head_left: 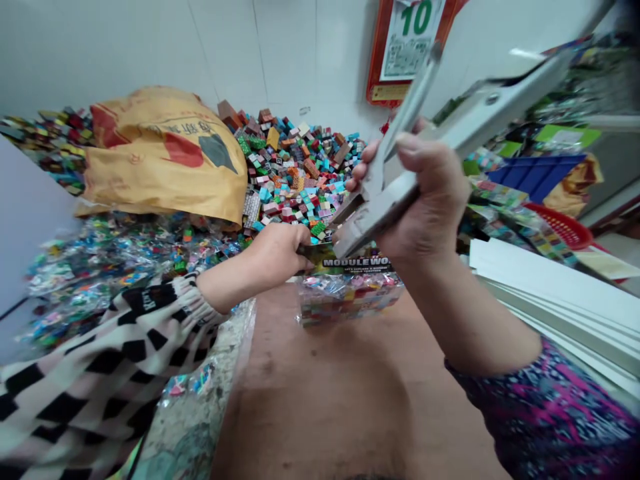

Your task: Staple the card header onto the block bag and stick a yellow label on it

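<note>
My right hand (425,193) is closed around the handles of a big grey metal stapler (400,167), whose jaw sits at the top edge of a clear plastic bag of small coloured bricks (350,300). The bag carries a dark printed header card (350,261). My left hand (277,252) pinches the left end of that header card and holds the bag upright on the brown table (325,400).
Behind the bag lies a large heap of loose coloured bricks (295,173) and a yellow sack (160,153). Filled clear bags (100,267) pile up at the left. White flat sheets (550,287), a blue crate (535,177) and a red basket (565,230) stand at the right.
</note>
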`<state>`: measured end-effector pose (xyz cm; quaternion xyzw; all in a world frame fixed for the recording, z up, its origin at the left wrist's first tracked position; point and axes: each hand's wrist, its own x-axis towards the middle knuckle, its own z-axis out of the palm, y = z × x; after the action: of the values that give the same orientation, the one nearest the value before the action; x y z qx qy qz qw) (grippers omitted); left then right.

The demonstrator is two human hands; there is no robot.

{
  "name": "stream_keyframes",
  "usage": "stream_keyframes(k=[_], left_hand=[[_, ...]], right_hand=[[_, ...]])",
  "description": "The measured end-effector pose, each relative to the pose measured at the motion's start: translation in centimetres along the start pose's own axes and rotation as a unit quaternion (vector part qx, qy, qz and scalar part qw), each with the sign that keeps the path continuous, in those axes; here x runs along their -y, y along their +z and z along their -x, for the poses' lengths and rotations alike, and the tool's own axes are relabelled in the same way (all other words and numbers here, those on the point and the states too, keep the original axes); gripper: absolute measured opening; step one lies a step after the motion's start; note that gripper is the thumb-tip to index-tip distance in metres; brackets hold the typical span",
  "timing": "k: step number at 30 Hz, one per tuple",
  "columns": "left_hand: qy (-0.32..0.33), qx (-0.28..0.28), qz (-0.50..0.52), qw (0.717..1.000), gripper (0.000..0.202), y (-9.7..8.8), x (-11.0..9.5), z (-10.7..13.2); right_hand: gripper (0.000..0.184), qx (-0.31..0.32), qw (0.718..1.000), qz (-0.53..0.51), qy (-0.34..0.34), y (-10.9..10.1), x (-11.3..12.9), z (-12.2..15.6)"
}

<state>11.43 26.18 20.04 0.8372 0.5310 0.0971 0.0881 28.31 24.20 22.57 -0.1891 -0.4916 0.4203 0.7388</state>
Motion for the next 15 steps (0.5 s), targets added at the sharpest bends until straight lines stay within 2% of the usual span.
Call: stream_keyframes(k=[5,12,15], left_hand=[[-0.015,-0.005,0.004,1.0,0.018,-0.1,-0.3,0.1],[0.0,0.003,0.029,1.0,0.013,-0.1,-0.2,0.3],[0.013,-0.028,0.039,0.999,0.03,0.0,-0.1,0.4]], right_hand=[[0.021,0.024,0.998,0.018,0.059,0.6,-3.2,0.2],[0.031,0.017,0.993,0.078,0.086,1.4,-4.5,1.1],[0.033,0.016,0.987,0.137,0.078,1.5,-4.9,1.2]])
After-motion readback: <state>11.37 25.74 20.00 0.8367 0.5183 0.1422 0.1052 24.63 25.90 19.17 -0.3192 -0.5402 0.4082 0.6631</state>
